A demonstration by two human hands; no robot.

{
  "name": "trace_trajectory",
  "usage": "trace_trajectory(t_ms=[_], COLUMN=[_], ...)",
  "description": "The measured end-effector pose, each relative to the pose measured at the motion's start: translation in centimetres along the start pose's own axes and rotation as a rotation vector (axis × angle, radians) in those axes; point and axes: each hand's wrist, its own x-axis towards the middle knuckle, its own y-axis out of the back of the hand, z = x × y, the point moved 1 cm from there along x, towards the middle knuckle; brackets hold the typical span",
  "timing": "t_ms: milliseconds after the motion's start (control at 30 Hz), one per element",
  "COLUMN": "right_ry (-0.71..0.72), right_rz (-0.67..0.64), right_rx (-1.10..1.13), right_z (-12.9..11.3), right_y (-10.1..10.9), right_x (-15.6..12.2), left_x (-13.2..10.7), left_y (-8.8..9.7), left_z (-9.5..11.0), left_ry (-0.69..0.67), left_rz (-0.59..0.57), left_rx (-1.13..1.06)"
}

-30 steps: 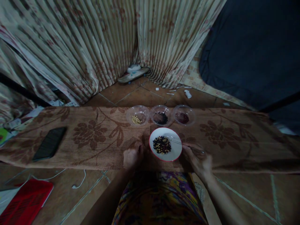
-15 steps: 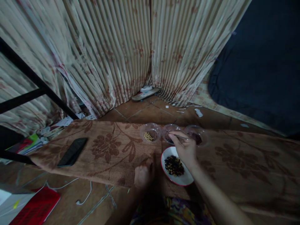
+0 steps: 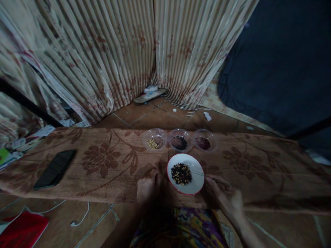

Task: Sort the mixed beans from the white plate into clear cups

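My right hand is closed round thin metal tweezers, whose tips reach over the right rim of a white, red-rimmed bowl. Inside the bowl lies a mixed heap of dark and pale yellow beans. My left hand rests as a loose fist on the cloth left of the bowl, with nothing visible in it. Behind the bowl stand three clear plastic cups in a row: the left holds yellow beans, the middle black beans, the right dark red beans.
A brown floral cloth covers the low table. On its left lies a black phone. Beyond the table are a skateboard, scattered white scraps and a striped curtain. White earphones lie on the floor.
My right hand has moved from above the middle cup back and down to the bowl's right side, with the tweezers in it. My left hand stays a fist. The view has shifted right.
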Motion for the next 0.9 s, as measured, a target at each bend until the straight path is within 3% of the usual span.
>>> trace_trajectory(t_ms=[200, 700, 900], right_ry=[0.006, 0.089, 0.061], right_rz=[-0.096, -0.112, -0.122], right_rx=[-0.074, -0.096, -0.119], right_z=[-0.3, 0.3, 0.8], right_y=[-0.5, -0.7, -0.7], right_x=[-0.7, -0.7, -0.8], left_x=[0.0, 0.1, 0.1], left_y=[0.2, 0.5, 0.6], left_z=[0.2, 0.4, 0.4], left_ry=[0.012, 0.030, 0.050], left_rz=[-0.010, -0.045, -0.078], left_rx=[-0.016, 0.006, 0.018])
